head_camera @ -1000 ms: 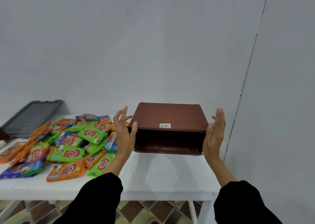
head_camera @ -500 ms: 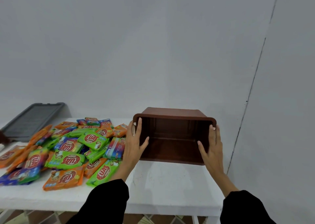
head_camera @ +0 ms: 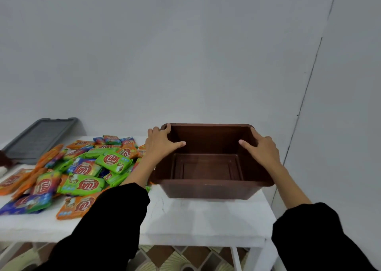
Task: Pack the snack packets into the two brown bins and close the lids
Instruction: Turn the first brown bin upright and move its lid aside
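The left hand [head_camera: 162, 144] clasps the left rim of the bin [head_camera: 206, 189], thumb down the inside wall and fingers hooked over the edge. The right hand [head_camera: 261, 147] grips the opposite rim in the same way. The brown bin stands upright on the right end of the white table [head_camera: 206, 219], mouth up, and I can see straight to its bare floor: nothing is in it.

Just to its left the snack packets [head_camera: 88, 167] lie in a loose heap of green, orange and blue, some touching the bin's side. Further back a grey lid [head_camera: 39, 138] leans against the wall.

By my reckoning the job has barely begun: one bin is set ready, no packet packed, no lid on. A second bin I cannot make out from here.
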